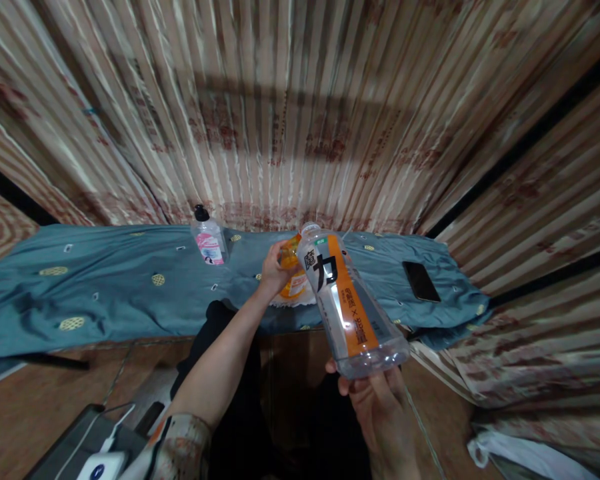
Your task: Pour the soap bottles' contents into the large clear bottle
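Observation:
A large clear plastic bottle (353, 307) with an orange and black label tilts in the air, its mouth pointing away from me and to the left. My right hand (377, 403) is closed around the base of this bottle from below. Just left of its neck, my left hand (274, 267) grips a smaller bottle of orange colour (294, 285) by its upper part. The smaller bottle is over a white cloth (300, 300). The clear bottle hides part of it, so I cannot tell whether the two mouths touch.
A pump bottle (210, 240) with a pink label stands to the left on the blue-green covered table (130, 287). A black phone (421, 281) lies to the right. Curtains (290, 120) hang behind. A white device (101, 465) with a cable is at the lower left.

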Available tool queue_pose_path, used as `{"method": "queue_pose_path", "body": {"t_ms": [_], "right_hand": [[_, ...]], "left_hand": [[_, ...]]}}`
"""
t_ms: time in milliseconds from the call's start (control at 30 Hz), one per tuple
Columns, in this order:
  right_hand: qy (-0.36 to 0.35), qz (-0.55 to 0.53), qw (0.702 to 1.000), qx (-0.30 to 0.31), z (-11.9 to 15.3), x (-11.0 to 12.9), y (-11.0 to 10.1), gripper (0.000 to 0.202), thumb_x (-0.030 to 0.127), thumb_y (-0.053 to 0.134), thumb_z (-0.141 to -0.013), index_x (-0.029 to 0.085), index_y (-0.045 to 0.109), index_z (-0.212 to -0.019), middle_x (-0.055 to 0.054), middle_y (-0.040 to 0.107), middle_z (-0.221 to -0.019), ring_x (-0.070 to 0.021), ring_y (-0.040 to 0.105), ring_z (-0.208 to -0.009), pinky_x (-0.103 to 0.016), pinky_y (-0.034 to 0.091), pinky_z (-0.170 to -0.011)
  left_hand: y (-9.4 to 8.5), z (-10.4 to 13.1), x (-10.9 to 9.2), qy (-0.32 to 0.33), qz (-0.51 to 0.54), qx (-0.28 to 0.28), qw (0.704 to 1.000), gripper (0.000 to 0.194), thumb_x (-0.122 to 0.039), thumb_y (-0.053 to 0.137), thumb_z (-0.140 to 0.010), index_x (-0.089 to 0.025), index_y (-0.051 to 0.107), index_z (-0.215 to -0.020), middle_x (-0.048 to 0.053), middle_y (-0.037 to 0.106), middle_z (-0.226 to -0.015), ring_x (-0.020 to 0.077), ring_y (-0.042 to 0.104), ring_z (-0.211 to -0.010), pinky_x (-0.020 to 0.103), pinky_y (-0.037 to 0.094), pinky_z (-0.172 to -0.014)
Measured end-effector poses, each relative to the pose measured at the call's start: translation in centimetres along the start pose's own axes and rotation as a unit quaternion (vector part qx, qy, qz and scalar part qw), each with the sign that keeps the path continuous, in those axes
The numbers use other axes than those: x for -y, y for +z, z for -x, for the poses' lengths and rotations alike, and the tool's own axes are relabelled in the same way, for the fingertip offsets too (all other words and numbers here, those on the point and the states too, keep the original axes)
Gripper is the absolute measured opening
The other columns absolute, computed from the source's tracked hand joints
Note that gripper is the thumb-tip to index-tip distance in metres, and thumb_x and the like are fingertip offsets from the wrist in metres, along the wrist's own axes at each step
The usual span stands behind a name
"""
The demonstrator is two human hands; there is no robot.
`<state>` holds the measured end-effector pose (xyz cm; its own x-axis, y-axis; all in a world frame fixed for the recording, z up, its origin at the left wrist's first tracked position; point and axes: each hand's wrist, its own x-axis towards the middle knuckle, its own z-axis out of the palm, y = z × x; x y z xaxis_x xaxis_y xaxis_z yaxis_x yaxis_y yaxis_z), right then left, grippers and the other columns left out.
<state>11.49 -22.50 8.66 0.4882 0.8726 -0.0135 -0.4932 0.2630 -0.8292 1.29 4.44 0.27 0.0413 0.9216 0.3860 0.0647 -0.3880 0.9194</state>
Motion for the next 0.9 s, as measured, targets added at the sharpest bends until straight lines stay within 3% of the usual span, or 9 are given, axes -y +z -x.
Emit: {"method": "queue_pose_path", "body": {"t_ms": [300,500,900], "right_hand": [[-0.004,0.024,1.000,-0.003,-0.02,0.07,-0.28,0.030,0.045,0.092,-0.073,0.022,0.078,-0.085,-0.007,0.081,-0.071,-0.0241,0.078,-0.055,-0.023,0.054,-0.041],[0.002,0.036,0.999,-0.003,-0.09,-0.19,-0.67,0.033,0.048,0.089,-0.076,0.022,0.074,-0.089,-0.007,0.081,-0.072,-0.0271,0.079,-0.058,-0.025,0.054,-0.042],[0.010,0.022,1.000,0.003,-0.13,-0.02,-0.46,0.030,0.045,0.090,-0.077,0.022,0.075,-0.090,-0.007,0.082,-0.072,-0.0260,0.080,-0.060,-0.023,0.055,-0.044]], "left_hand": [[0.23,0.09,-0.45,-0.011,0.006,-0.003,1.000,0.059,-0.026,0.089,-0.055,-0.024,0.067,-0.110,0.004,0.070,-0.115,0.0230,0.068,-0.107,0.039,0.054,-0.101],[0.20,0.04,-0.33,-0.015,0.000,-0.004,1.000,0.060,-0.025,0.089,-0.054,-0.025,0.067,-0.111,0.004,0.070,-0.116,0.0250,0.068,-0.110,0.043,0.054,-0.104],[0.02,0.10,-0.42,-0.013,-0.008,0.001,1.000,0.061,-0.025,0.088,-0.056,-0.024,0.067,-0.112,0.005,0.070,-0.116,0.0249,0.067,-0.111,0.041,0.054,-0.103]]}}
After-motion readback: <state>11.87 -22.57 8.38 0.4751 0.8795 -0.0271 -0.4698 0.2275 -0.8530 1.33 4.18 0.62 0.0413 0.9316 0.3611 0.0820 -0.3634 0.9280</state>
